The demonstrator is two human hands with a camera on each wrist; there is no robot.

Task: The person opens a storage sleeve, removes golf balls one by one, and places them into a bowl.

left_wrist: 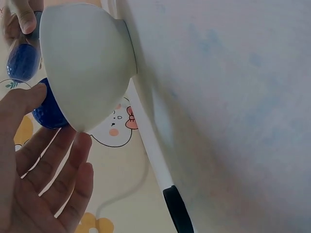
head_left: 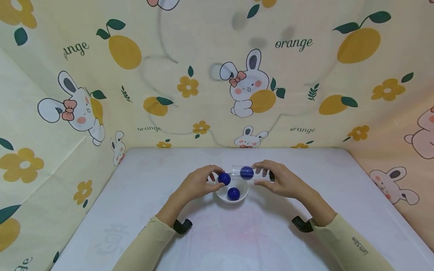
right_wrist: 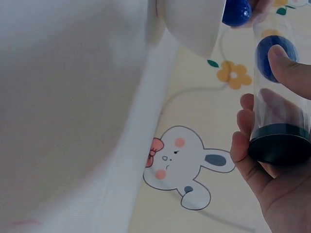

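The left hand (head_left: 198, 182) pinches a blue ball (head_left: 224, 178) between thumb and fingers at the left rim of a white bowl (head_left: 222, 196). Inside the bowl lies another blue ball (head_left: 233, 194). A clear tube (right_wrist: 269, 99) with a black end cap (right_wrist: 279, 144) is gripped by the right hand (head_left: 283, 180), tilted nearly level above the bowl's right side. Within the tube sits a third blue ball (head_left: 246, 172). The tube's uncapped end points toward the left hand. In the left wrist view the bowl's outer wall (left_wrist: 87, 63) hides part of the pinched ball (left_wrist: 48, 108).
The bowl stands on a table with a white cloth (head_left: 217, 241). Behind and beside it hangs a cream sheet (head_left: 210, 37) printed with rabbits, oranges and flowers. Black wrist mounts (head_left: 183, 226) stick out inward from both sleeves.
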